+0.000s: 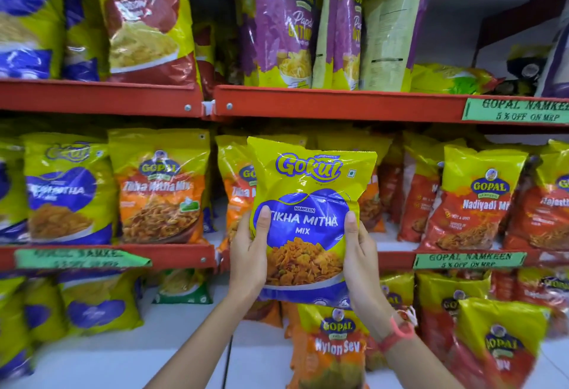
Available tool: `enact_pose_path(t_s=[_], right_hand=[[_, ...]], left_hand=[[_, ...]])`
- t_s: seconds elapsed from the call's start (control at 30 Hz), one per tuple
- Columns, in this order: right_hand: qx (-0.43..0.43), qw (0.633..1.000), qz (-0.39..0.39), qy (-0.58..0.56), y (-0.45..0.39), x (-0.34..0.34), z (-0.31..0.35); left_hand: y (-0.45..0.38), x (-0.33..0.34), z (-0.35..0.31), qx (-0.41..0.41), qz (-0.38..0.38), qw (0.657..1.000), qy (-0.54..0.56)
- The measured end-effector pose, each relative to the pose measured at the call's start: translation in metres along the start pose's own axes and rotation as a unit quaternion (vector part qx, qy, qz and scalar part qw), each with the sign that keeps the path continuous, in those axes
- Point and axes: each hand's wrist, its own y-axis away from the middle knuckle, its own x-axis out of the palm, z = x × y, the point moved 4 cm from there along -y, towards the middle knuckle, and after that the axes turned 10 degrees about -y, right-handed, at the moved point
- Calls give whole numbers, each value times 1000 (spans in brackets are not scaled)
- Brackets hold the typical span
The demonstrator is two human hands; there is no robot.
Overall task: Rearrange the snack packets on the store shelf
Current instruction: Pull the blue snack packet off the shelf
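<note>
I hold a yellow and blue Gokul Tikha Mitha Mix packet [308, 201] upright in front of the middle shelf. My left hand [248, 253] grips its lower left edge and my right hand [358, 253] grips its lower right edge, thumbs on the front. Behind it stands an orange Gopal Tikha Mitha Mix packet [237, 185], partly hidden. Another of the same kind [160, 185] stands to the left, beside a matching blue Gokul packet [66, 188]. Red Gopal Nadiyadi Mix packets [474, 201] stand to the right.
Red shelf rails [338, 104] cross above and below the middle shelf, with green price labels [517, 110]. Tall purple and yellow bags [283, 25] fill the top shelf. On the lower shelf a Gopal Nylon Sev packet [332, 348] stands under my hands, with bare white shelf [184, 345] to its left.
</note>
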Motion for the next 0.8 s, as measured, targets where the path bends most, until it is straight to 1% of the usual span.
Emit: enact_pose_path(t_s=[0.07, 0.2, 0.27, 0.33, 0.43, 0.5, 0.57, 0.63, 0.8], right_hand=[[23, 1000, 2, -12, 21, 14, -13], [80, 997, 7, -18, 63, 31, -49], [135, 991, 17, -10, 86, 41, -76], [174, 984, 34, -3, 106, 49, -98], [230, 972, 36, 28, 124, 56, -140], [263, 963, 41, 39, 136, 61, -171], [307, 950, 26, 58, 145, 66, -202], [353, 935, 15, 41, 146, 73, -232], [459, 886, -37, 54, 119, 82, -297]], left_hand=[[12, -23, 12, -4, -4, 1000, -1], [39, -61, 48, -48, -5, 999, -16], [55, -81, 78, -88, -3, 996, -22], [69, -97, 104, -125, -1, 991, -40], [85, -117, 147, -185, -5, 981, -62], [95, -129, 179, -233, -9, 969, -80], [101, -139, 211, -277, -16, 956, -90], [99, -146, 240, -324, -22, 940, -102], [67, -153, 307, -446, 1, 892, -71]])
